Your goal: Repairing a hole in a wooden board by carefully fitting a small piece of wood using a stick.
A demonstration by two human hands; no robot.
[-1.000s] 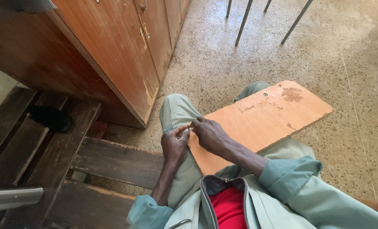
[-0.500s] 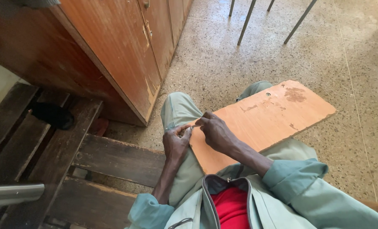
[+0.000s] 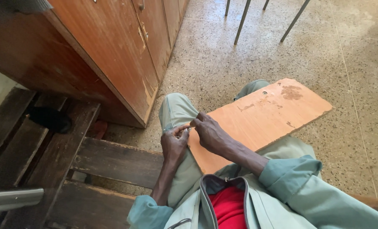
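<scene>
So I'm sitting here with both hands meeting over my left knee. My left hand [image 3: 174, 146] has thumb and forefinger pinched on some tiny metal bit [image 3: 188, 129], too small to tell what it is, maybe a screw. My right hand [image 3: 212, 135] comes in from 3 o'clock, fingers curled tight and pressing at the same spot. I'd guess the thing is light, hard and a bit slippery, so it's fingertip grip only, easy to drop. Just past my hands, toward 2 o'clock, a flat orange-brown board [image 3: 267, 116] lies across my lap; it looks stiff, with chipped edges. Wooden cabinet [image 3: 121, 55] at 11 o'clock, metal chair legs [image 3: 242, 21] at 12.
</scene>
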